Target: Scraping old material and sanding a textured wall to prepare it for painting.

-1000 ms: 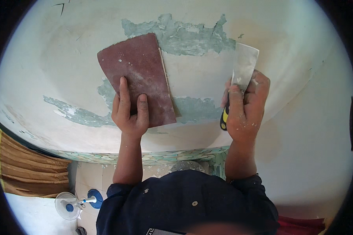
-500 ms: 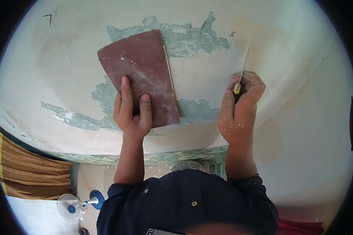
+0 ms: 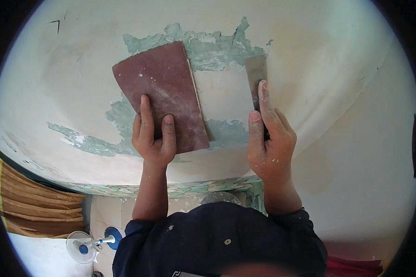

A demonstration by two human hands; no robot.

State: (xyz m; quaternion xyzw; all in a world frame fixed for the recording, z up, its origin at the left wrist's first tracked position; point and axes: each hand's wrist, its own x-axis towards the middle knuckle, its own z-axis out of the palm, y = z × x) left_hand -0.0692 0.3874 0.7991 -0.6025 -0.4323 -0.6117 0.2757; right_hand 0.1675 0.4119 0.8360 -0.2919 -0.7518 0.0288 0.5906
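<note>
My left hand (image 3: 153, 134) grips a folded sheet of reddish-brown sandpaper (image 3: 164, 85) by its lower part, thumb and fingers lying over its front. White dust streaks the sheet. In my right hand (image 3: 275, 138) is a putty knife (image 3: 256, 69), its flat grey blade pointing up and its broad face turned toward me. The index finger lies along the blade and the thumb presses beside the handle, which is mostly hidden. Behind both hands is a pale wall (image 3: 217, 92) with rough grey-green patches (image 3: 217, 46) where the top coat is gone. Whether the blade touches the wall, I cannot tell.
Green stone-patterned tiles (image 3: 208, 187) run along the wall's foot. A white and blue fan (image 3: 83, 248) stands on the floor at lower left, near a brown curtain (image 3: 41, 198). Another wall (image 3: 356, 175) meets this one at right. Red cloth (image 3: 356, 267) lies at lower right.
The putty knife has turned from edge-on to showing its broad face, and my right hand has moved left and slightly down. My left hand and the sandpaper have shifted only slightly.
</note>
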